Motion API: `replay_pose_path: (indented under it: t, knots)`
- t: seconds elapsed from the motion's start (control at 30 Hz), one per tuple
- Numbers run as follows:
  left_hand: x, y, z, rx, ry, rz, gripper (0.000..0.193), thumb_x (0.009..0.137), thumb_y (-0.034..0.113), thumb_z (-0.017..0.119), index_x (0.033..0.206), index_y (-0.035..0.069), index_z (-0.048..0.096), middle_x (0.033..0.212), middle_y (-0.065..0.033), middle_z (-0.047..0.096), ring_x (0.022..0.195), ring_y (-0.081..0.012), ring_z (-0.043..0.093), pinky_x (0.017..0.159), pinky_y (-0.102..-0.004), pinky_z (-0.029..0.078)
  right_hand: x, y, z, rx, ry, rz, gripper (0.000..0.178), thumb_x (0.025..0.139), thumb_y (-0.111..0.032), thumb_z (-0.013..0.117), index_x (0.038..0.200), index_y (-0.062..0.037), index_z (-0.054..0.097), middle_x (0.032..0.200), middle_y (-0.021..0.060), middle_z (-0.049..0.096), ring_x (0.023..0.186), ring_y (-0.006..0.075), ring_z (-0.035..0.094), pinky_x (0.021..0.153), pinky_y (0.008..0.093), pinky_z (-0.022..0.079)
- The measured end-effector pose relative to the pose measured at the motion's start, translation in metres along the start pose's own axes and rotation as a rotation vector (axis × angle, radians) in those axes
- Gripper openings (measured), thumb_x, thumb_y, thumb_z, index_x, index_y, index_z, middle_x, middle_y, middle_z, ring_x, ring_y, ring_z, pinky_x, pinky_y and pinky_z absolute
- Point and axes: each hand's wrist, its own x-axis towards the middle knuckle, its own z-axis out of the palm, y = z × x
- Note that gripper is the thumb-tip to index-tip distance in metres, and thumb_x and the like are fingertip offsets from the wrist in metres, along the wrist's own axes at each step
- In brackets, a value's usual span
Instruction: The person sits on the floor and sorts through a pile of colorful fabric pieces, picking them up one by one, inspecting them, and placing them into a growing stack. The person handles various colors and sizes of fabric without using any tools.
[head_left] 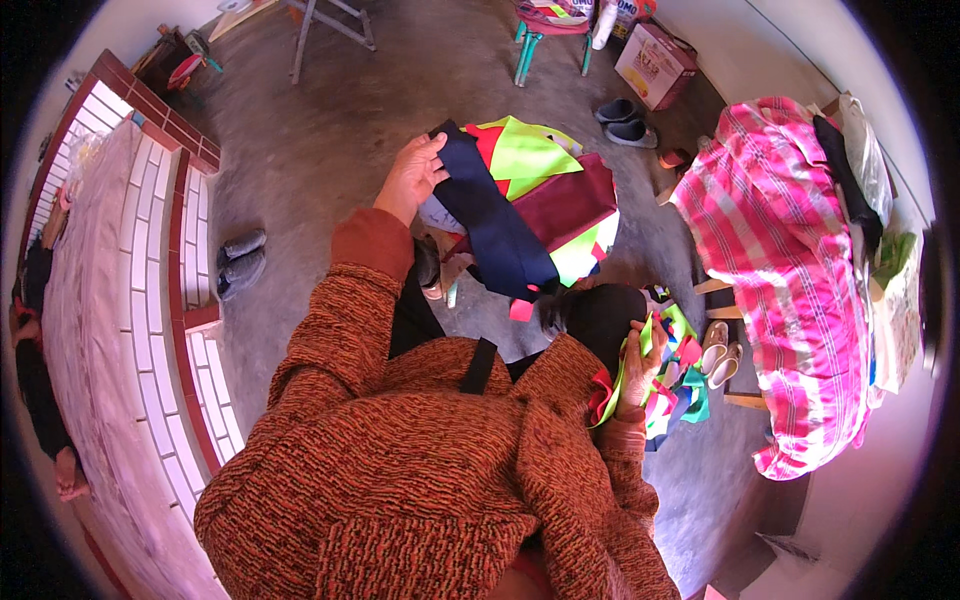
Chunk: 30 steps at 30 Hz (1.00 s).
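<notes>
My left hand is closed on the upper left edge of a navy cloth strip, with the thumb on top. The strip hangs down across a heap of fabric pieces on a low support that is mostly hidden. A lime-yellow piece and a maroon piece lie in that heap, with red showing between them. Lower and to the right, my right hand grips a lime-and-red cloth piece by my knee. Beside it hangs a second bundle of coloured scraps, partly hidden by the hand.
A pink plaid cloth covers furniture on the right, with pale shoes beside it. Dark slippers and a box stand farther off. Grey shoes lie by a brick-sided bed, where a person's foot shows.
</notes>
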Motion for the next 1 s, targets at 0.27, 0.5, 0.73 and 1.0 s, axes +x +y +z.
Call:
replay_pose_path:
  t: [0.27,0.5,0.73,1.0]
  knots:
    - [0.0,0.01,-0.005,0.069,0.029,0.093,0.059,0.078,0.003,0.067,0.129,0.011,0.038,0.112,-0.0058,0.055,0.103,-0.0227,0.054,0.083,-0.0431,0.047,0.0,0.014,-0.005,-0.087,0.013,-0.044,0.022,0.089,0.001,0.056,0.111,0.0002,0.057,0.116,0.007,0.05,0.094,0.0153,0.056,0.076,0.0228,0.045]
    - [-0.001,0.001,-0.007,0.491,0.159,0.529,0.055,0.077,0.002,0.066,0.127,0.011,0.047,0.125,-0.0123,0.053,0.112,-0.0281,0.052,0.093,-0.0398,0.043,0.002,0.012,-0.007,-0.182,-0.024,-0.077,0.021,0.088,0.001,0.056,0.109,0.001,0.059,0.116,0.0083,0.05,0.102,0.017,0.053,0.083,0.0254,0.044]
    - [0.002,-0.035,0.0,1.713,0.035,0.738,0.054,0.086,0.04,0.058,0.132,0.015,0.045,0.138,-0.017,0.042,0.127,-0.0371,0.039,0.102,-0.0448,0.033,0.001,0.001,0.002,-0.024,0.02,0.01,0.022,0.089,0.002,0.055,0.11,0.0,0.058,0.114,0.0032,0.05,0.067,0.0045,0.048,0.054,0.0181,0.04]
    - [-0.002,-0.052,-0.001,1.635,0.038,0.626,0.063,0.085,0.053,0.051,0.137,0.021,0.038,0.14,-0.0195,0.035,0.127,-0.0377,0.036,0.097,-0.0521,0.037,0.0,-0.002,0.0,-0.046,0.014,0.066,0.019,0.088,0.001,0.056,0.107,0.0003,0.06,0.117,0.0051,0.05,0.078,0.0077,0.053,0.063,0.0189,0.044]
